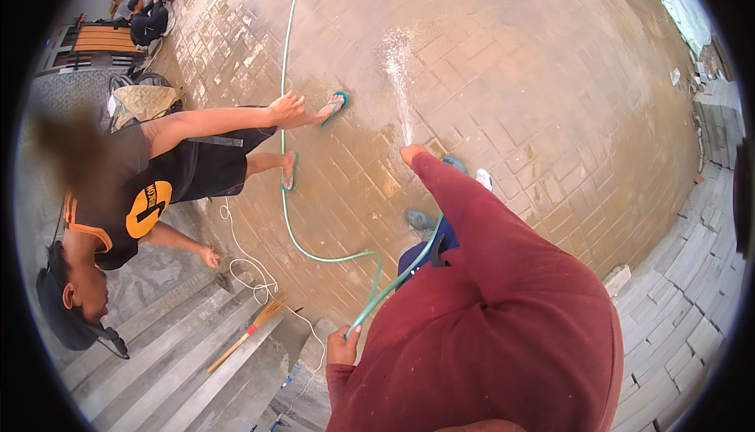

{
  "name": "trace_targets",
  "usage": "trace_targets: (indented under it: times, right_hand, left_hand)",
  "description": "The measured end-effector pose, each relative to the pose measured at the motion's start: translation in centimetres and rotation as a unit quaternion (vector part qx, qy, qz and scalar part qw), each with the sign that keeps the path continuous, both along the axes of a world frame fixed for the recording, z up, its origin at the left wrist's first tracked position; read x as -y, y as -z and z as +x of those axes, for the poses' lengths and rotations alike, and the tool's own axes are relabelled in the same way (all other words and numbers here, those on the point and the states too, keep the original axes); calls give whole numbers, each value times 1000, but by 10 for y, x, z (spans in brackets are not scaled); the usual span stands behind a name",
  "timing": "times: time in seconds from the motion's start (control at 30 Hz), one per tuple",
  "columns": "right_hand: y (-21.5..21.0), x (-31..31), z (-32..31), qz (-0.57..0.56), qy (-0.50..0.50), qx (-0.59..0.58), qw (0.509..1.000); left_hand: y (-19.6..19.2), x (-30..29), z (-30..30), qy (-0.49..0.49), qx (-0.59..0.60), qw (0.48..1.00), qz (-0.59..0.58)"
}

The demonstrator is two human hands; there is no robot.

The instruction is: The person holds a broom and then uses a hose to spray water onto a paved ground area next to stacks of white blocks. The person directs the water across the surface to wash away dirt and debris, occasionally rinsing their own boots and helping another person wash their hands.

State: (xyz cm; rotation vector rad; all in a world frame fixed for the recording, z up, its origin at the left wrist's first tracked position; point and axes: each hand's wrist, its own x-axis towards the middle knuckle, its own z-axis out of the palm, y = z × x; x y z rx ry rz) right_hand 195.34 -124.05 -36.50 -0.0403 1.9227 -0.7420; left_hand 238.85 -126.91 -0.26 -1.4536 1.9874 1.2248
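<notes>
the one spot of print that shows is on the black sleeveless top of the person at the left; there a round orange emblem bears black block lettering in a short row, with a larger, bold black character just beside it; the emblem lies turned sideways in this view, so the row runs up and down; its print stands out strongly against the orange.

I'm in bright, soft daylight w/ pale glare, upper L, on wet paving. My spray blurs; fisheye bends blocks nr R edge.
</notes>
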Motion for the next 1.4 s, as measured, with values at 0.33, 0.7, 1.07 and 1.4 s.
trace_targets:
  times: [0.33, 0.7, 1.07, 1.4]
  right_hand:
    - [-17, 26, -7, -32, 71, -60, 995]
    - [-44, 18, -36, -38, 206, 21, 978]
    - [-14, -75, -72, -2, 334, -17, 943]
    - [-18, -174, -112, 33, 366, -66, 928]
  left_hand:
    - [20, -11, 53, -33, -60, 998, -1]
    - [36, -9, 89, 14, -61, 998, -14]
    - [24, 23, 48, 75, -47, 996, 11]
    - [41, 52, -2, 165, -86, 982, 40]
